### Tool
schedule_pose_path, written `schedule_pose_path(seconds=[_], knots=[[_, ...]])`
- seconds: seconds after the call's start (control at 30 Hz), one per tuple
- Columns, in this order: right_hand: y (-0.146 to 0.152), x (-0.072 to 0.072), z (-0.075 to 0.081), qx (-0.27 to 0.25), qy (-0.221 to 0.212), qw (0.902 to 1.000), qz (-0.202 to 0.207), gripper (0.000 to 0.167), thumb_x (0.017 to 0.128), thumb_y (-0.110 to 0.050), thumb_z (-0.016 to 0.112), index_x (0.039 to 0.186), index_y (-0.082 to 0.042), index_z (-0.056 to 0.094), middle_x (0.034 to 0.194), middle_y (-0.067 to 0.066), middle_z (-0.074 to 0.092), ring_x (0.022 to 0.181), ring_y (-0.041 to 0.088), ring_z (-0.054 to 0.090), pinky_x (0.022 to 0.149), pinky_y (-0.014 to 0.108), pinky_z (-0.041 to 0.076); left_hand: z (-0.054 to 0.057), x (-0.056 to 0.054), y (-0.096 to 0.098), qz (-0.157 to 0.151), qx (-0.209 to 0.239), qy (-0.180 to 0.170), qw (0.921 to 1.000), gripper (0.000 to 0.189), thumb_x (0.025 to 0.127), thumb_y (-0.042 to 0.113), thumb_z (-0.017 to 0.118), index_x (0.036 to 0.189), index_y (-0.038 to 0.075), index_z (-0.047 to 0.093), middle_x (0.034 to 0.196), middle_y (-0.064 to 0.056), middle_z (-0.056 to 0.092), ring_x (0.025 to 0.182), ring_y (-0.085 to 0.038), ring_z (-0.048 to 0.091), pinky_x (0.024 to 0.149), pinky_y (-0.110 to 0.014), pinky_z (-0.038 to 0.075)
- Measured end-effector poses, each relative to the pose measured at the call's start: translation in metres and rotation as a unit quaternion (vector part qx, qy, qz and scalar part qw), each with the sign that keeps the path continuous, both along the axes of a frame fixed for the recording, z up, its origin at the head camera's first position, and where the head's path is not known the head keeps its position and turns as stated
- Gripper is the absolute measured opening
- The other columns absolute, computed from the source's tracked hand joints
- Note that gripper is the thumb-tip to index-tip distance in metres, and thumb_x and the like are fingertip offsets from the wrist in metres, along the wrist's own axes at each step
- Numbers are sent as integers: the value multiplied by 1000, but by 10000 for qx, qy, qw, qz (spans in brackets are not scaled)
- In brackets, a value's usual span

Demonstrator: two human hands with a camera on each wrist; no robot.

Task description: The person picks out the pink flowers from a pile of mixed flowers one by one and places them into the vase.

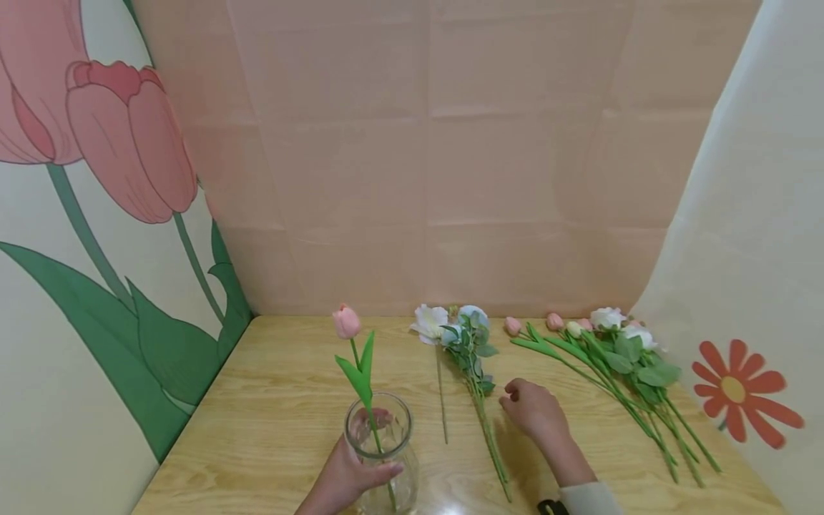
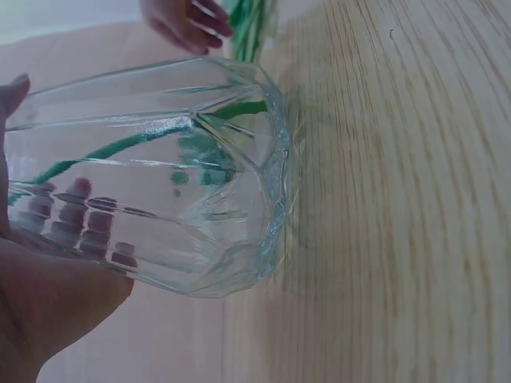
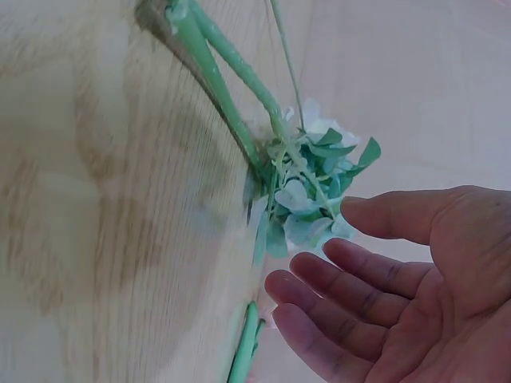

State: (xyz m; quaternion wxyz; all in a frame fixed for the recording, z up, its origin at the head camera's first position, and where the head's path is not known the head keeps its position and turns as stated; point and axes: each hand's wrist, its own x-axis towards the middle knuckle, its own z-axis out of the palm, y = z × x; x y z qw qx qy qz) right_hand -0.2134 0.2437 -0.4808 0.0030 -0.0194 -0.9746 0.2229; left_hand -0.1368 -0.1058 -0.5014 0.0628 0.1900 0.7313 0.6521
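My left hand (image 1: 347,476) grips a clear glass vase (image 1: 405,476) at the table's front, its fingers wrapped around the far side. A single pink tulip (image 1: 347,322) with green leaves stands in the vase, leaning left. Through the glass in the left wrist view, the tulip's green stem (image 2: 112,149) shows. My right hand (image 1: 533,411) hovers over the table with loosely bent fingers and nothing in them. Left of it lies a bunch of pale blue flowers (image 1: 473,315) with leafy stems. Beside that is a white flower (image 1: 430,324) on a thin stem.
On the right side of the table (image 1: 270,400) lie several pink tulips (image 1: 513,326) and white roses (image 1: 607,318), stems pointing toward the front right. A pink backdrop (image 1: 335,179) rises behind, with printed side panels left and right.
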Motion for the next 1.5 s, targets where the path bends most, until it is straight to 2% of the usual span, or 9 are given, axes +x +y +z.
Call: schedule_pose_path(seconds=[0.27, 0.57, 0.73, 1.1, 1.33, 1.5], knots=[[11, 0, 0, 31, -4, 10000, 15, 35, 95, -23, 66, 119, 3, 65, 111, 21, 70, 98, 41, 66, 80, 55, 54, -2, 0, -1, 2, 42, -5, 10000, 70, 81, 19, 84, 138, 16, 44, 144, -19, 51, 135, -54, 40, 100, -77, 36], [25, 3, -1, 120, -101, 9999, -46, 38, 96, -24, 66, 122, 4, 62, 114, 23, 69, 100, 42, 66, 79, 55, 54, -1, 1, -1, 21, -32, -119, 9999, 70, 82, 21, 84, 139, 15, 44, 145, -21, 50, 135, -55, 39, 98, -73, 42], [32, 5, 1, 151, -89, 9998, -67, 40, 96, -24, 66, 123, 5, 61, 115, 25, 69, 100, 43, 66, 79, 55, 54, -2, 1, -1, 32, -33, -53, 10000, 71, 81, 21, 84, 139, 16, 44, 145, -19, 51, 135, -55, 39, 98, -75, 41], [52, 10, 0, 252, -11, 9996, -130, 41, 96, -24, 65, 124, 6, 60, 115, 27, 68, 100, 44, 66, 80, 56, 54, 0, 2, -1, 1, -59, -136, 9999, 70, 83, 22, 84, 140, 17, 43, 146, -19, 50, 137, -55, 37, 97, -78, 38], [64, 10, 0, 261, -113, 9995, -146, 45, 97, -25, 65, 126, 8, 58, 119, 29, 66, 103, 47, 64, 80, 57, 54, 1, 2, -1, -28, -89, -124, 9999, 69, 83, 22, 84, 139, 17, 44, 146, -18, 50, 138, -53, 37, 98, -79, 35], [73, 9, -2, 339, -108, 9992, -162, 45, 97, -25, 64, 127, 9, 58, 120, 31, 65, 105, 50, 62, 82, 59, 52, 2, 2, -1, -27, -62, -186, 9998, 70, 83, 22, 84, 140, 17, 43, 147, -18, 49, 138, -54, 36, 98, -78, 37]])
